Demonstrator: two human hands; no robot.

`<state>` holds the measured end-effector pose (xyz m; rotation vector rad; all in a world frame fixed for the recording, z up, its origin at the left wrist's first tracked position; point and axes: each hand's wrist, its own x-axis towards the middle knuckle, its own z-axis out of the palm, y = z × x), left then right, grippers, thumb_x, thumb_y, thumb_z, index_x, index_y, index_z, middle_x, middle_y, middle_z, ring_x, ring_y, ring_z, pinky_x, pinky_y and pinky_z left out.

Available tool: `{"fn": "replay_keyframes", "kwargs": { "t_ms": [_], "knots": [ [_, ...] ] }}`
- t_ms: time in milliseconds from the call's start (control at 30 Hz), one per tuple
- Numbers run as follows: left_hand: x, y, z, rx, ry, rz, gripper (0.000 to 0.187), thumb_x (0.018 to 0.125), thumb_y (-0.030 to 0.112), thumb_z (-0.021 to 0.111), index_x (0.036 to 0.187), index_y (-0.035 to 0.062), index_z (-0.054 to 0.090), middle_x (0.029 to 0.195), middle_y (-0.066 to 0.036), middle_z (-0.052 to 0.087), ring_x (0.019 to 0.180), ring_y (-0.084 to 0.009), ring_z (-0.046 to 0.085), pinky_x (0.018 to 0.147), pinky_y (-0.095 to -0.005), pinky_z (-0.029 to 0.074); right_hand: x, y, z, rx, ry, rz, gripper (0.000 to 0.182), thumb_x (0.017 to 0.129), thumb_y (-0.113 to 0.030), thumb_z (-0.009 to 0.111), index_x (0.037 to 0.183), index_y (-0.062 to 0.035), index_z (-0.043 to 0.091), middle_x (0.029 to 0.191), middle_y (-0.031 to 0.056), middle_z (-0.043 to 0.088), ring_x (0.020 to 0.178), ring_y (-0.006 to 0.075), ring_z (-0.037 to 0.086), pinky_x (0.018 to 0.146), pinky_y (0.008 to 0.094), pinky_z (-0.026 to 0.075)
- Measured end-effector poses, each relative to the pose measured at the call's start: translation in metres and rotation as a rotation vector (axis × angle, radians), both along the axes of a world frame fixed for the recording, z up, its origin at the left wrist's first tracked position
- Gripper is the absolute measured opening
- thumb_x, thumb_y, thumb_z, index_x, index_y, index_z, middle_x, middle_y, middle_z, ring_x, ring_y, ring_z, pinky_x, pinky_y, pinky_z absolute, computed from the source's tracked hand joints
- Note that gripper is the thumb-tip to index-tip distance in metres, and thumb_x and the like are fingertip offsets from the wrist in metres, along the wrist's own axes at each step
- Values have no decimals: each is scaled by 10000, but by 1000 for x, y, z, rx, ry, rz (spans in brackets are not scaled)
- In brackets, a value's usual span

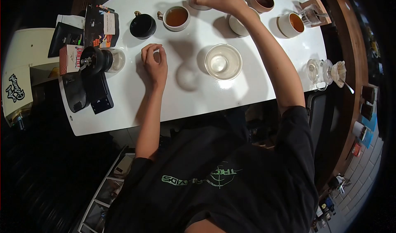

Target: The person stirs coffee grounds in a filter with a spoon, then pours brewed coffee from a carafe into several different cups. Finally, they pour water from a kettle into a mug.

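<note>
At the top of the head view, my right hand [220,0] is wrapped round a white cup [194,1] with dark liquid in it. My left hand [155,64] rests on the white table with fingers curled; whether anything is inside them is hidden. Above it stand a black cup [142,26] and a speckled cup [176,18] of amber liquid. Between my arms sits an empty pale bowl [223,62]. Another white cup [239,26] is partly hidden behind my right forearm.
Further right are a brown-rimmed cup [262,1], a white cup [291,25], a glass on a wooden stand [312,14] and a glass dripper set [319,71]. At left stand a grinder [95,60], a black scale [97,92] and a printed bag [101,27].
</note>
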<state>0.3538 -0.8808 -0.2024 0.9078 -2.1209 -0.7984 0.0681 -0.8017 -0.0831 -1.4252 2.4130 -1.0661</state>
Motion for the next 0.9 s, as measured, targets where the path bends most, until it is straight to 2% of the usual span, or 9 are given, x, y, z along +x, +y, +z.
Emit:
{"fn": "replay_keyframes", "kwargs": {
  "t_ms": [167,367,433,500,600,767,833,900],
  "knots": [
    [-1,1,5,-1,-34,-7,108,918,73,633,1008,17,653,1093,-93,596,974,-222,618,854,-339,522,-8,-13,-29,19,8,5,770,638,-375,852,1125,94,486,1110,314,571,1074,416,579,938,430,482],
    [-3,4,14,-62,-81,3,97,921,101,638,987,37,667,1085,-78,616,982,-231,617,875,-351,508,-7,-10,-34,120,-14,29,792,636,-377,847,1149,100,476,1142,326,553,1092,425,566,955,430,479],
    [-4,4,13,-12,-59,0,81,927,114,640,959,41,655,1066,-77,596,1033,-251,569,914,-379,456,-8,-10,-43,140,-18,34,802,638,-377,846,1159,102,471,1160,331,542,1103,426,559,961,430,476],
    [-3,3,13,-24,-72,-2,81,925,114,643,959,42,655,1066,-78,598,1033,-252,570,914,-379,456,-6,-14,-51,148,-18,24,860,640,-350,877,1269,85,481,1211,258,589,1091,362,639,943,394,537],
    [-3,2,12,-40,-87,-5,85,923,118,646,960,42,655,1067,-81,600,1034,-255,569,915,-382,455,-7,-11,-55,154,-48,55,915,604,-367,868,1268,107,453,1225,290,531,1095,405,613,948,408,534],
    [-5,5,15,-49,-68,15,107,922,149,642,973,60,672,1075,-55,632,991,-242,612,892,-374,488,-7,-7,-54,142,-23,87,941,612,-368,868,1294,101,419,1263,284,502,1123,402,601,975,402,519],
    [-6,7,22,-109,-137,30,113,928,178,639,970,79,673,1079,-34,638,1001,-240,615,897,-375,488,-7,-6,-54,148,-33,93,947,615,-372,867,1296,103,412,1276,285,491,1128,403,597,981,402,515],
    [-6,6,22,-109,-151,30,116,931,188,637,972,86,671,1081,-25,640,1005,-239,616,894,-375,490,-5,-4,-53,172,4,97,941,640,-411,883,1280,122,445,1274,301,512,1154,373,597,1005,381,504]
  ]
}}
